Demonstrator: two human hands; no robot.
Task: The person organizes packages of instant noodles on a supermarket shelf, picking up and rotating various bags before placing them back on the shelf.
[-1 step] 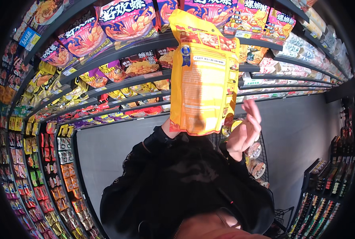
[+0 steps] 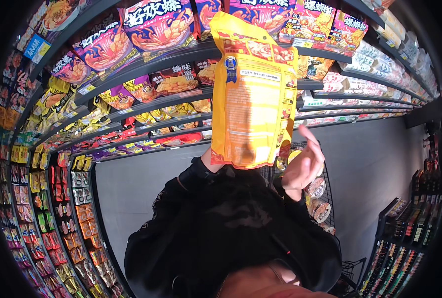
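A yellow stand-up food pouch is held upright in front of me, its back panel of printed text toward me and a blue badge near its upper left. My left hand supports it from the lower left; only the wrist and part of the hand show, and the fingers are hidden behind the pouch. To the right of the pouch's lower edge, my right hand is raised with its fingers stretched out. It holds nothing and appears apart from the pouch.
Shelves ahead carry large purple noodle bags, with white packages farther right. Racks of small snack packs line the left. Below my right hand stands a black wire basket with round tubs. A dark display rack is at the lower right.
The fingers of my right hand have shifted slightly. The pouch and my left hand stay in place.
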